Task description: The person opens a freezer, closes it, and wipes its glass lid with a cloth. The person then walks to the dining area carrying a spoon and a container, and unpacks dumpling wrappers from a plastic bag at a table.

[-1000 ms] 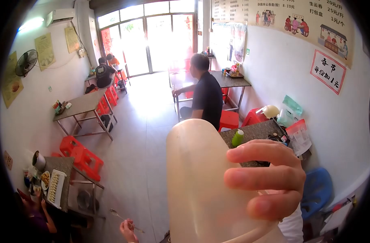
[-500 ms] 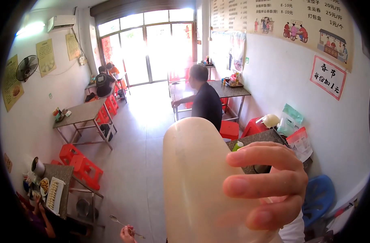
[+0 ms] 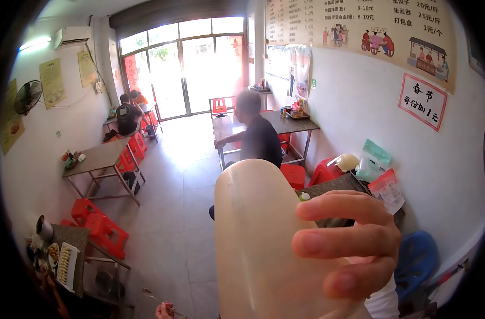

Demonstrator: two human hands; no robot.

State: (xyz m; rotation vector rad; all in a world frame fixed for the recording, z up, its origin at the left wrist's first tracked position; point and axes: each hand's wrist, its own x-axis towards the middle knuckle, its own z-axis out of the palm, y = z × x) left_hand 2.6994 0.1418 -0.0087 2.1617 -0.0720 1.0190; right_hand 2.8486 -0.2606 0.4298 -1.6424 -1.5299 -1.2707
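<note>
My right hand (image 3: 354, 242) is closed round a pale, translucent plastic container (image 3: 258, 239) with a rounded end. It is held up very close to the camera, and its lower part runs out of the frame. Several fingers curl over its right side; the thumb is hidden behind or below. At the bottom edge, left of the container, part of my left hand (image 3: 164, 310) shows. Its fingers pinch a metal spoon (image 3: 149, 293) whose bowl points up and to the left.
A seated person (image 3: 258, 127) is at a table (image 3: 293, 123) ahead. Red stools (image 3: 107, 232) stand at left near a table with a tray of dumplings (image 3: 68, 263). Bags (image 3: 386, 191) lie on the right-hand table (image 3: 338, 189), above a blue chair (image 3: 418, 260).
The room has shifted slightly left in view as the camera turned. My right hand keeps the container in nearly the same spot; my left hand and the spoon sit slightly lower and farther left.
</note>
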